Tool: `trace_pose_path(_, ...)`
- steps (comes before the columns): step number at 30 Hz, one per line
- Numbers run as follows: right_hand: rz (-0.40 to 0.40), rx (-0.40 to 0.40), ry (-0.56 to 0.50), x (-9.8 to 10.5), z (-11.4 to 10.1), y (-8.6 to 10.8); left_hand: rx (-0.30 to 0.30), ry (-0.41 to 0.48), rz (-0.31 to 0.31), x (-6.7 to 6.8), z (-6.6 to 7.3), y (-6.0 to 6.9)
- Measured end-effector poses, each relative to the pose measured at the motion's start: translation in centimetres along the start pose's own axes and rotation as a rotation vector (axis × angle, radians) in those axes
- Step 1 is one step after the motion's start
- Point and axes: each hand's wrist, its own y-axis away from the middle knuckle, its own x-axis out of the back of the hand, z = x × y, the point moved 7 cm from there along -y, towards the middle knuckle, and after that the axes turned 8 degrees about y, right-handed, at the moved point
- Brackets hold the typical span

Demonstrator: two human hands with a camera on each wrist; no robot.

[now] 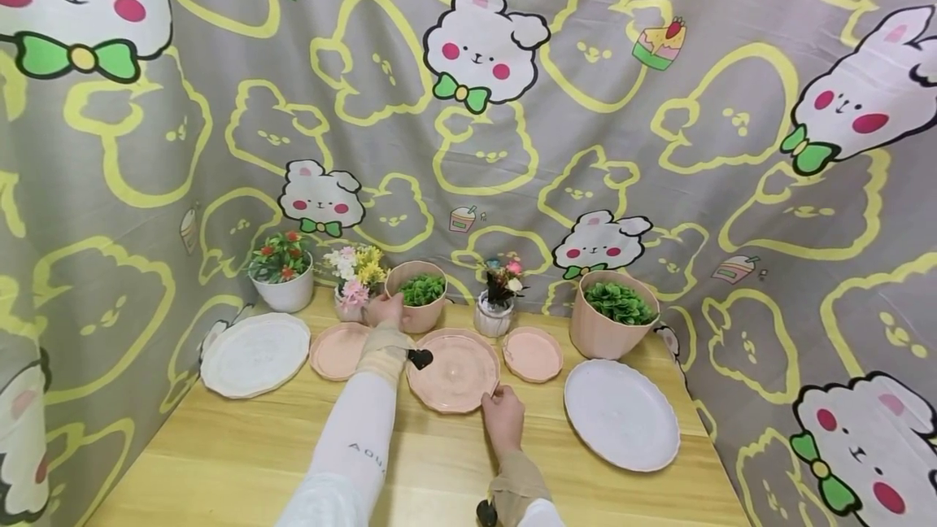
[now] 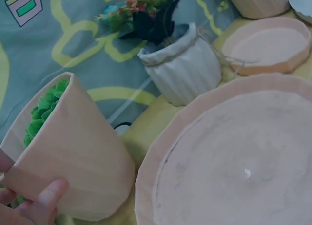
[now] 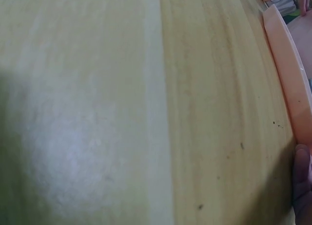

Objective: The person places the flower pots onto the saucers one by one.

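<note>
Pale wood-grain worktop (image 1: 432, 478) spreads across the bottom of the head view. Nearest, low centre, the right hand (image 1: 505, 417) pinches the edge of a large, round, pale-pink saucer (image 1: 454, 368) with faceted sides; the right wrist view alone shows the thumb against its outer wall, and dark specks (image 3: 200, 207) on the wood. At lower right lies a white, scallop-edged plate (image 1: 622, 413). Beyond the saucer, mid-frame, the left hand (image 1: 384, 311) grips the rim of a tapered pink pot of green leaves (image 1: 428, 320); only the left wrist view shows its thumb pressed on the pot's outer wall. Right of it stands a small white pot with flowers (image 1: 493, 320), whose thin trailing cord the left wrist view reveals. Farthest back, a grey curtain (image 1: 542, 137) with yellow outlines fills the upper frame.
</note>
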Motion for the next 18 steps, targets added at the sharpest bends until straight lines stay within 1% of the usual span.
trace_pose_path(6, 0.000, 0.013, 0.007, 0.1, -0.2, 0.1, -0.016, -0.035, 0.000, 0.4, 0.5, 0.5)
trace_pose_path(11, -0.002, 0.021, 0.003, 0.2, -0.4, 0.2, -0.024, -0.040, -0.034, 0.5, 0.7, 0.7)
trace_pose_path(13, -0.005, 0.020, -0.004, 0.3, -0.4, 0.2, -0.029, -0.072, -0.045, 0.6, 0.9, 0.7)
trace_pose_path(14, -0.004, 0.023, -0.003, 0.3, -0.4, 0.2, -0.039, -0.103, -0.046, 0.7, 1.0, 0.7)
trace_pose_path(17, -0.010, 0.019, -0.007, 0.2, -0.4, 0.1, -0.053, -0.141, -0.052, 0.9, 1.4, 0.7)
trace_pose_path(18, -0.007, 0.022, -0.005, 0.2, -0.4, 0.1, -0.057, -0.139, -0.062, 0.9, 1.6, 0.7)
